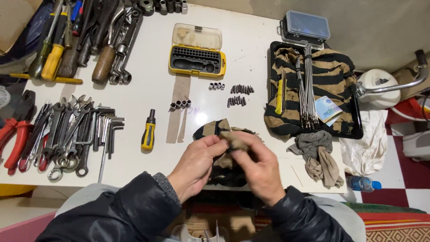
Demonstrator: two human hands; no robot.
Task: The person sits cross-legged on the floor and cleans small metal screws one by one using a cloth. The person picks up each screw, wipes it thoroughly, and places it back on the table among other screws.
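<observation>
Your left hand (195,163) and right hand (258,168) are both pinching a striped cloth (224,152) over the white table's (251,67) near edge, your fingers hiding whatever is lying inside its folds.

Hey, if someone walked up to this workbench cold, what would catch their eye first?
Probably the two hands, left and right, meeting at the near edge of the white table, pinching a black-and-tan striped cloth between them. Next, the open yellow bit case at the top centre and the spread of wrenches on the left.
</observation>
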